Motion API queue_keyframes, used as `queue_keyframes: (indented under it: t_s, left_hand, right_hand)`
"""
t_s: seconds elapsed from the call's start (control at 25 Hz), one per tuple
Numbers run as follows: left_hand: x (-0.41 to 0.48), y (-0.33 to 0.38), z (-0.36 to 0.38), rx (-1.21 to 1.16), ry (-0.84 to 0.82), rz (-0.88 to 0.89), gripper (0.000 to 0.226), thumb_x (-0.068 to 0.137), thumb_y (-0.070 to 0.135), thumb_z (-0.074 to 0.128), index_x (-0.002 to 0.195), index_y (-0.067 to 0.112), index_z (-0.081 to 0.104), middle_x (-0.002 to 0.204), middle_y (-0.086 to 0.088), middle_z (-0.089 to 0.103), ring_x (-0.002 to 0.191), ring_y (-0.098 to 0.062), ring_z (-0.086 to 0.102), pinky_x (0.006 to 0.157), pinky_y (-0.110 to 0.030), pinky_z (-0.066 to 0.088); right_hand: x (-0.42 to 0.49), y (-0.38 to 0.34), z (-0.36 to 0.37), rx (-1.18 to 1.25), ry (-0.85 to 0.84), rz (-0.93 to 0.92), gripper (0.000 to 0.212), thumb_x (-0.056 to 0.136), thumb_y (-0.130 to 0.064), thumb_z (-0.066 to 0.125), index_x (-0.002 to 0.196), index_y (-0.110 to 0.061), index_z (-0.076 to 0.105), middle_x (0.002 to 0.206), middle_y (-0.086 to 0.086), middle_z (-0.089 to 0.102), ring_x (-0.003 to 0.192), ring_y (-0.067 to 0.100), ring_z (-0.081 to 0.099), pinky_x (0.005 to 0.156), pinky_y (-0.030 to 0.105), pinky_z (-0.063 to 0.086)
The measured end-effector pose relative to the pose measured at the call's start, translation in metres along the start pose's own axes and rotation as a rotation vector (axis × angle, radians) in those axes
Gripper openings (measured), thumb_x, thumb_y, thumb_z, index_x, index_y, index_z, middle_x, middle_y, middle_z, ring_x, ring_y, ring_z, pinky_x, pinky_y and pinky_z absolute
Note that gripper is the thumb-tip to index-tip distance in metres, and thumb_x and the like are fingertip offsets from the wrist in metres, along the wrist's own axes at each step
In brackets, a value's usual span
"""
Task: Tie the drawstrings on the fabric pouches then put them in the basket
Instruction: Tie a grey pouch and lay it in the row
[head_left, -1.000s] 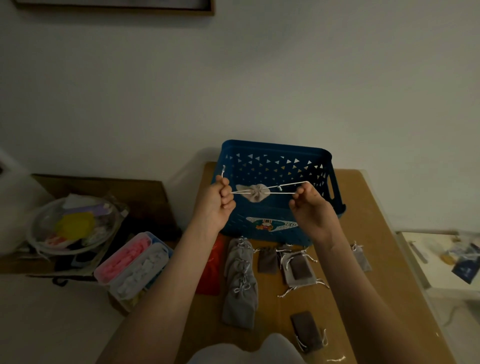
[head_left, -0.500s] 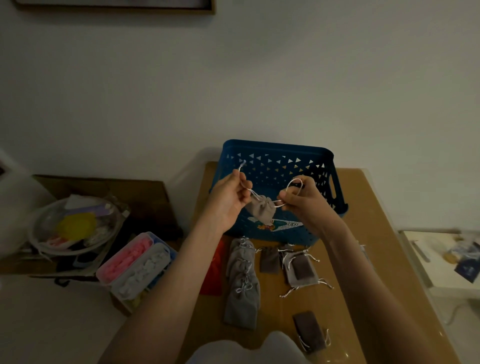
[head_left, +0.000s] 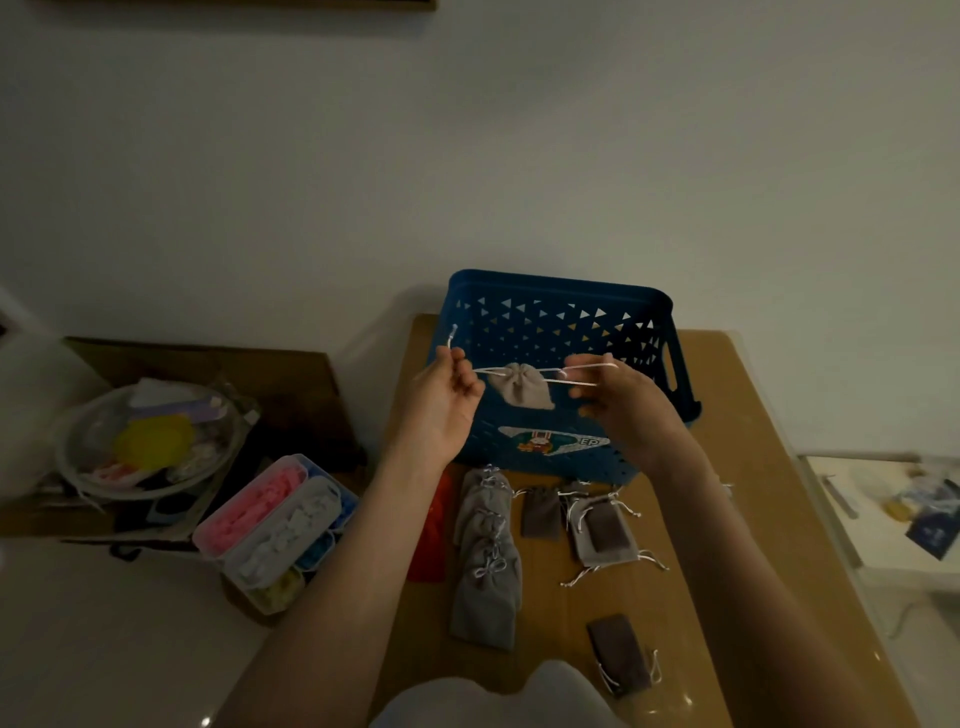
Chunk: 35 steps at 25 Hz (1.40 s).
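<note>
The fingers (head_left: 464, 370) of the left hand (head_left: 441, 415) pinch the left cord (head_left: 480, 370), whose loose end sticks up past the knuckles. The right hand (head_left: 626, 410) pinches the right cord (head_left: 579, 375), a loop of 2 strands, between thumb and forefinger, with its lower fingers loosely curled. Between the 2 grips both cords run taut and level, side to side, along the near wall of the basket (head_left: 550, 283). The pouch (head_left: 519, 392) hangs from them with its mouth gathered shut at the top and its body drooping down, seen against the basket's inside. Whether it is over the opening or just short of the near wall I cannot tell. It sits nearer the left hand than the right, so the right cord is the longer run. That matters, I judge, for the knot: the 2 hands must come in toward the pouch mouth and cross the cords there, and the right has further to travel. Once tied, the drop looks like a short push away from the body into the basket. On the table (head_left: 727, 415), on the near side of the basket, lie a row of tied pouches (head_left: 485, 571) and, nearer its right end, an untied pouch (head_left: 602, 532).
</note>
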<state>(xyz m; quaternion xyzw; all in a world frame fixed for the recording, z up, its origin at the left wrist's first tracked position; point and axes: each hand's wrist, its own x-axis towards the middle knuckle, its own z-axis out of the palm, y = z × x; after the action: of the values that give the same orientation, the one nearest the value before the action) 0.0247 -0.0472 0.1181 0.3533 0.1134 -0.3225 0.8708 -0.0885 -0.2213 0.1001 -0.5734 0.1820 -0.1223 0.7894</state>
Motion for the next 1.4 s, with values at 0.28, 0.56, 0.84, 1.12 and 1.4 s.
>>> queue_keyframes:
  t_s: [0.28, 0.56, 0.84, 1.12, 1.4]
  left_hand:
    - [0.0, -0.001, -0.011, 0.016, -0.062, 0.003, 0.019, 0.099, 0.017, 0.044, 0.087, 0.008, 0.056, 0.074, -0.005, 0.064, 0.051, -0.004, 0.055, 0.045, -0.016, 0.046]
    - [0.004, -0.005, -0.012, 0.377, 0.055, 0.151, 0.029, 0.1, 0.038, 0.039, 0.078, 0.025, 0.052, 0.087, 0.011, 0.069, 0.071, -0.006, 0.048, 0.07, -0.023, 0.037]
    - [-0.001, -0.019, -0.006, 0.051, 0.054, 0.006, 0.03, 0.101, 0.03, 0.039, 0.077, 0.017, 0.052, 0.056, 0.005, 0.061, 0.033, -0.002, 0.033, 0.031, -0.014, 0.023]
    - [-0.007, -0.023, 0.002, 0.51, 0.125, 0.227, 0.032, 0.103, 0.032, 0.036, 0.079, 0.018, 0.053, 0.051, 0.008, 0.053, 0.043, -0.003, 0.037, 0.044, -0.017, 0.027]
    - [-0.021, -0.016, 0.036, 1.245, -0.281, 0.25, 0.028, 0.102, 0.025, 0.037, 0.091, 0.013, 0.06, 0.061, 0.004, 0.043, 0.054, -0.006, 0.039, 0.053, -0.022, 0.033]
  right_hand:
    - [-0.005, -0.002, -0.013, 0.322, -0.225, 0.072, 0.033, 0.091, -0.003, 0.037, 0.099, -0.003, 0.069, 0.068, 0.006, 0.061, 0.06, 0.013, 0.057, 0.058, 0.022, 0.051]
    - [0.0, 0.004, -0.015, -0.121, 0.013, -0.132, 0.021, 0.098, -0.018, 0.047, 0.079, -0.013, 0.056, 0.079, -0.005, 0.063, 0.072, 0.007, 0.055, 0.068, 0.025, 0.041]
    - [-0.002, 0.003, 0.007, 0.806, -0.042, -0.099, 0.026, 0.09, -0.026, 0.045, 0.075, -0.021, 0.067, 0.098, -0.002, 0.072, 0.104, 0.015, 0.067, 0.09, 0.034, 0.054]
    - [-0.006, 0.004, 0.005, 0.252, 0.082, -0.193, 0.015, 0.093, 0.003, 0.048, 0.101, -0.01, 0.048, 0.081, 0.005, 0.069, 0.085, 0.022, 0.069, 0.081, 0.034, 0.056]
    - [-0.007, -0.039, 0.04, -0.437, -0.13, -0.305, 0.01, 0.088, -0.003, 0.061, 0.085, -0.013, 0.063, 0.091, 0.0, 0.063, 0.091, 0.012, 0.062, 0.084, 0.023, 0.048]
